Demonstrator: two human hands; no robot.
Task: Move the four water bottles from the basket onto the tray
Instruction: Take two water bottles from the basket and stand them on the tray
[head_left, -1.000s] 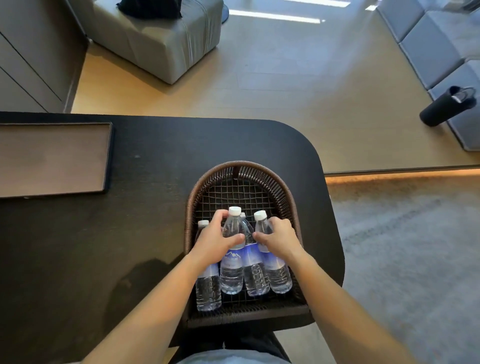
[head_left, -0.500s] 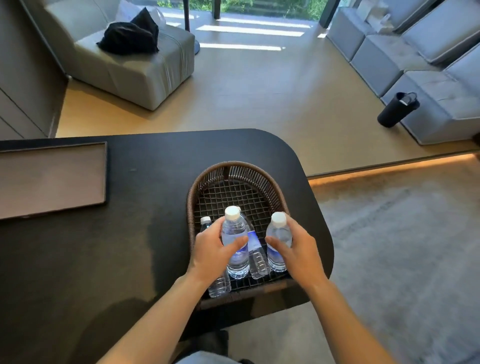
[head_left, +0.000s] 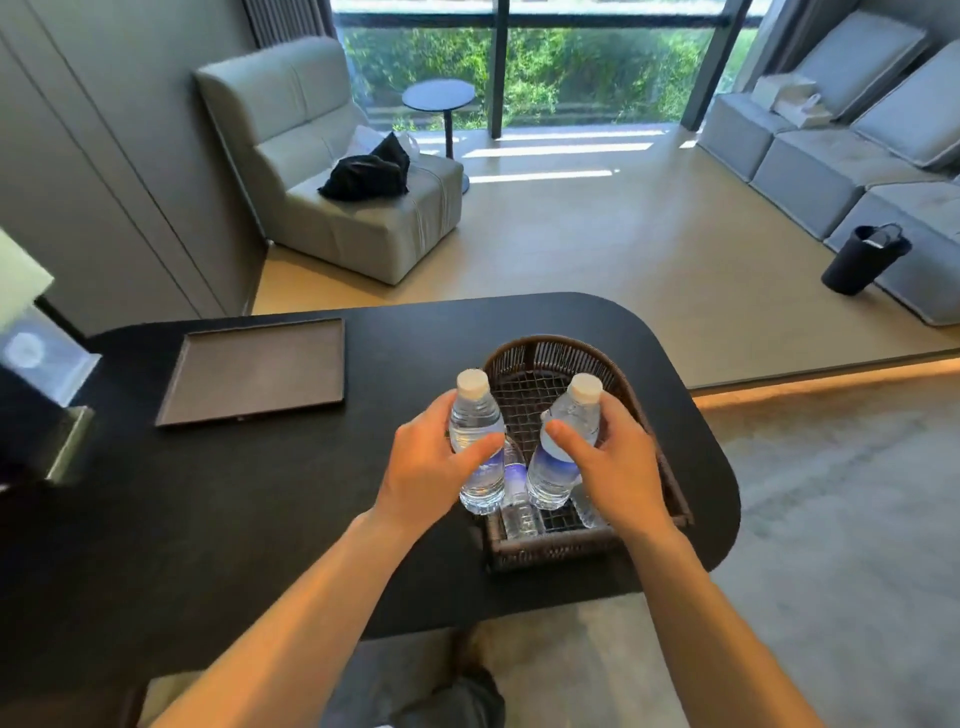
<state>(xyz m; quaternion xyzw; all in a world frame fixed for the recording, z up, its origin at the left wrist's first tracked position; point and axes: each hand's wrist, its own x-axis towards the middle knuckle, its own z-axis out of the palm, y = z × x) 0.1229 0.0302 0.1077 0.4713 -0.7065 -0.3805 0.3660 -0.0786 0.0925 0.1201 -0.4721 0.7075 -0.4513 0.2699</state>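
My left hand grips a clear water bottle with a white cap and blue label, held upright above the left edge of the brown wicker basket. My right hand grips a second bottle, tilted left, above the basket's middle. Another bottle lies in the basket between the two held ones, and part of one more bottle shows under my right hand. The flat dark brown tray sits bare on the black table, to the left of the basket.
A dark box with a clear stand sits at the table's left end beside the tray. Beyond the table are a grey armchair, a round side table, a grey sofa and a black bin.
Both hands have lifted their bottles up out of the basket. The camera has tilted up, so the tray and the room show more fully.
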